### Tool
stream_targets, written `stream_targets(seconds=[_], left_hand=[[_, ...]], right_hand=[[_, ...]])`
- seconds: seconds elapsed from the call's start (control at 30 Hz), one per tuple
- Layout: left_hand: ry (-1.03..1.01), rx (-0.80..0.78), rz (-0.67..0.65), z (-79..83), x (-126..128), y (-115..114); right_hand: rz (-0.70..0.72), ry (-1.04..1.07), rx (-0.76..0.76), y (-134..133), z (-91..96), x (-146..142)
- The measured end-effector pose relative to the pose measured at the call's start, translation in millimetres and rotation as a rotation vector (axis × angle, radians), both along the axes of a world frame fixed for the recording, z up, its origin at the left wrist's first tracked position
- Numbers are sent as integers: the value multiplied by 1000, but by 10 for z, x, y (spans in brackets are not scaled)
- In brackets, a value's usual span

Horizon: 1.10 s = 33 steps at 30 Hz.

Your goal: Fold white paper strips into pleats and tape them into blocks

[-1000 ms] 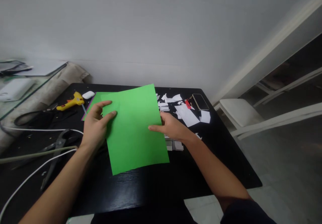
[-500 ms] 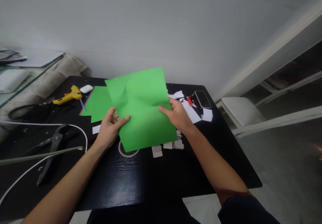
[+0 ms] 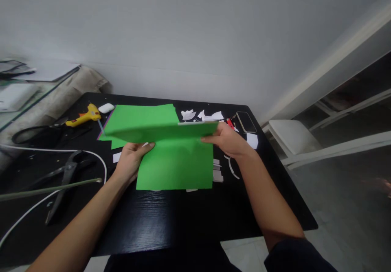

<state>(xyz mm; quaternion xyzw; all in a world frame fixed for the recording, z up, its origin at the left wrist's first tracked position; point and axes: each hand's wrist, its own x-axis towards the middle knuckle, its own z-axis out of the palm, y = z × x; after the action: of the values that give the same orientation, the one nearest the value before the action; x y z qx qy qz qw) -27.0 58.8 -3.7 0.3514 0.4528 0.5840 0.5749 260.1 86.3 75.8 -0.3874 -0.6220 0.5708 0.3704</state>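
I hold a green paper sheet (image 3: 175, 162) over the black table (image 3: 183, 219); its far part is bent over toward me, forming a fold line across the top. My left hand (image 3: 131, 160) grips the sheet's left edge, fingers curled under and thumb on top. My right hand (image 3: 229, 139) pinches the folded top right corner. More green sheets (image 3: 134, 117) lie flat on the table behind, with a purple edge showing at their left side.
A yellow glue gun (image 3: 84, 115) and a small white case (image 3: 106, 108) lie at the back left. Black pliers (image 3: 65, 174), white cables (image 3: 45, 198) and a rod are at the left. White paper scraps (image 3: 210, 116), a phone (image 3: 246, 121) and a white chair (image 3: 290, 135) are on the right.
The sheet went from tilted and raised to square in front of me. Its far edge has come over toward me, and my right hand moved up to the top right corner.
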Motion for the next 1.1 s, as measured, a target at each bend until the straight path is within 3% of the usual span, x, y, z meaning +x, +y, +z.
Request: stream_targets(seconds=[0.13, 0.33, 0.43, 0.53, 0.63, 0.7, 0.87, 0.97, 1.1], left_hand=[[37, 65, -43, 16, -15, -2], [4, 7, -61, 27, 10, -25], [-2, -1, -71, 11, -28, -16], [-3, -1, -141, -7, -72, -14], [5, 7, -285, -4, -81, -44], [29, 22, -385, 15, -59, -81], [115, 76, -513, 55, 28, -164], [137, 87, -481, 53, 50, -165], [12, 2, -334, 82, 63, -132]], right_hand=[[31, -80, 6, -21, 94, 19], [99, -106, 28, -36, 69, 11], [285, -93, 72, -43, 131, 115], [618, -28, 42, -32, 202, 250], [741, 59, -38, -29, 205, 279], [665, 107, -123, -64, 162, 189], [391, -284, -196, -266, -67, -266], [371, -243, -189, -326, -234, -458], [258, -133, -343, -299, -314, -487]])
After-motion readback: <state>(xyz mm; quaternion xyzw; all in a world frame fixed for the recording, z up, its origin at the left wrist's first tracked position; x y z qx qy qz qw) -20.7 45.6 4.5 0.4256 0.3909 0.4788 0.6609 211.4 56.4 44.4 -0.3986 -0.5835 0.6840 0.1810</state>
